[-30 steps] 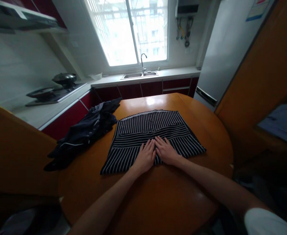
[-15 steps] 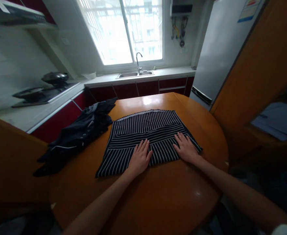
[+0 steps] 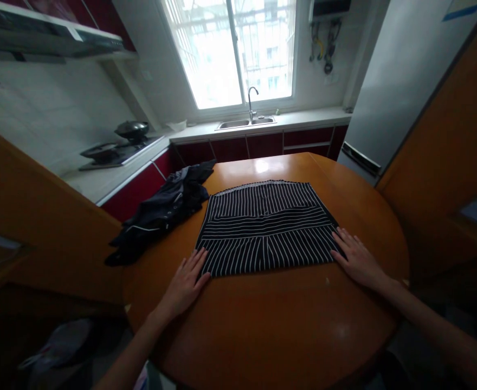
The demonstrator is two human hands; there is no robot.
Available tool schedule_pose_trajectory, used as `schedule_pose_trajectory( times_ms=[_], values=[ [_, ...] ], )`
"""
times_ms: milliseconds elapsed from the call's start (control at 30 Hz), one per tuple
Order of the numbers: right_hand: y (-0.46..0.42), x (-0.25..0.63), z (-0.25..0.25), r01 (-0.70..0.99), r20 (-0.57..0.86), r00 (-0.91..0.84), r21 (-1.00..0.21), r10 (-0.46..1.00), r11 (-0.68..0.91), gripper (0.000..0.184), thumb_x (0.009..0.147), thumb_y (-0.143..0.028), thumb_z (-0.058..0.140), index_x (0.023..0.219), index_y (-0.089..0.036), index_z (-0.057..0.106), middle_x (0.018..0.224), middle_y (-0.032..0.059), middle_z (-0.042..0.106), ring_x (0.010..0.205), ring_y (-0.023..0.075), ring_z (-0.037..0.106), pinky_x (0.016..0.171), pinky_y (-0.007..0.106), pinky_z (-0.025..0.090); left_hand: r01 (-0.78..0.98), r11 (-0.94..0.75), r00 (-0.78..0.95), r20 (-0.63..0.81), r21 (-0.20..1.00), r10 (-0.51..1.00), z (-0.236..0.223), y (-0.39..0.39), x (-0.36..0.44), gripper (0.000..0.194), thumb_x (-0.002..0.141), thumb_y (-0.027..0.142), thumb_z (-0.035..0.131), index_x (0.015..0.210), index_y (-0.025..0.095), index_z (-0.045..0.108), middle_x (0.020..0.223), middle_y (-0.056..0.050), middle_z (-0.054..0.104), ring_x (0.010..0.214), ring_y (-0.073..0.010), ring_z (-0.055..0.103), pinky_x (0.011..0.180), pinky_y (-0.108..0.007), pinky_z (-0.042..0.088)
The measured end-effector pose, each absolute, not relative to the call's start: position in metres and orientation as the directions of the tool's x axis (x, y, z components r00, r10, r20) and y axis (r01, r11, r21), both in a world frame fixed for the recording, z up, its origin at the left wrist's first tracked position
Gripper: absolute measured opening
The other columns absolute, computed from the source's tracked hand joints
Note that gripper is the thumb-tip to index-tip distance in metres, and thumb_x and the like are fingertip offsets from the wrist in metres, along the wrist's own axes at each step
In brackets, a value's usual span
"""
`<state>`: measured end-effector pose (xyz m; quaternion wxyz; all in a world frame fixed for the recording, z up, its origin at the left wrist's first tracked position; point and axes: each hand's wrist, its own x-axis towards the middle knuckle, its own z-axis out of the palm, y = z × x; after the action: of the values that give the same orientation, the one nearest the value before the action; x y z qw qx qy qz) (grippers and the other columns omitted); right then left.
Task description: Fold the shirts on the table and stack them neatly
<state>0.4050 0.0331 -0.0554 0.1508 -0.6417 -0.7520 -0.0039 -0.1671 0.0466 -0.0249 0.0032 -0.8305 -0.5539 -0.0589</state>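
Across the middle of a glossy orange-brown wooden table with curved sides (image 3: 271, 319), a black garment with white stripes (image 3: 263, 227) lies flat, its near edge running almost straight from corner to corner. The person's bare hands are well apart, one at each end of that edge. The left hand (image 3: 185, 284), palm down with fingers stretched, lies at the near left corner, fingertips reaching the cloth and heel over the wood. At the opposite corner the right hand (image 3: 354, 257) is just as flat, fingertips at the striped border (how hard they press, I cannot tell from where I stand). Neither hand grips anything.

Between the garment and the near rim runs a broad stretch of wood, and another wide strip opens on the right, out to the curve. Room is tighter to the left: a crumpled heap of dark clothing with a thin white line (image 3: 161, 208) sits close by the garment's far left corner and spreads to the rim. Beyond the far edge stand dark-red kitchen cabinets (image 3: 263, 146).
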Motion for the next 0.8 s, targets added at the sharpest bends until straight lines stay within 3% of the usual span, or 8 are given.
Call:
schedule_pose_trajectory(
  times_ms=[167,367,500,667,800],
  values=[
    [0.029,0.423,-0.051,0.915,0.271,-0.301,-0.189,0.914,0.357,0.07,0.097,-0.054,0.05,0.158,-0.023,0.035,0.167,0.0124,0.025,0.153,0.0314,0.023,0.121,0.06,0.028,0.868,-0.482,0.471,0.112,0.119,0.875,-0.01,0.035,-0.194,0.064,0.102,0.045,0.048,0.16,0.027,0.029,0.162,-0.008,0.037,0.15,-0.0257,0.034,0.121,-0.051,0.033],
    [0.031,0.445,-0.044,0.801,0.361,-0.51,-0.132,0.781,0.583,0.049,0.099,-0.023,0.046,0.148,-0.028,0.053,0.155,0.0066,0.05,0.143,0.0258,0.046,0.119,0.053,0.036,0.79,-0.598,0.566,0.211,0.139,0.797,0.003,0.04,-0.194,0.051,0.102,0.026,0.046,0.154,0.025,0.044,0.154,-0.007,0.05,0.144,-0.0231,0.045,0.119,-0.046,0.04],
    [0.033,0.448,-0.044,0.798,0.393,-0.506,-0.126,0.768,0.59,0.055,0.094,-0.01,0.042,0.145,-0.026,0.056,0.15,0.0046,0.055,0.136,0.0243,0.054,0.116,0.048,0.044,0.765,-0.631,0.588,0.265,0.124,0.764,0.006,0.045,-0.183,0.05,0.099,0.013,0.041,0.146,0.026,0.055,0.146,-0.006,0.059,0.137,-0.0214,0.054,0.116,-0.046,0.044],
    [0.039,0.448,-0.044,0.814,0.414,-0.449,-0.176,0.792,0.554,0.046,0.094,-0.014,0.045,0.132,-0.025,0.068,0.142,0.0046,0.063,0.132,0.0262,0.058,0.111,0.049,0.05,0.763,-0.632,0.56,0.349,0.137,0.751,0.002,0.05,-0.178,0.044,0.097,0.014,0.044,0.136,0.023,0.063,0.135,-0.007,0.068,0.126,-0.0223,0.063,0.111,-0.045,0.051],
    [0.037,0.451,-0.039,0.799,0.425,-0.426,-0.238,0.799,0.553,0.046,0.094,-0.015,0.046,0.132,-0.026,0.068,0.14,0.0043,0.064,0.131,0.0255,0.059,0.11,0.049,0.051,0.752,-0.64,0.552,0.383,0.156,0.741,-0.001,0.049,-0.184,0.043,0.096,0.014,0.043,0.131,0.021,0.066,0.13,-0.008,0.071,0.121,-0.0219,0.067,0.109,-0.044,0.052]
  ],
)
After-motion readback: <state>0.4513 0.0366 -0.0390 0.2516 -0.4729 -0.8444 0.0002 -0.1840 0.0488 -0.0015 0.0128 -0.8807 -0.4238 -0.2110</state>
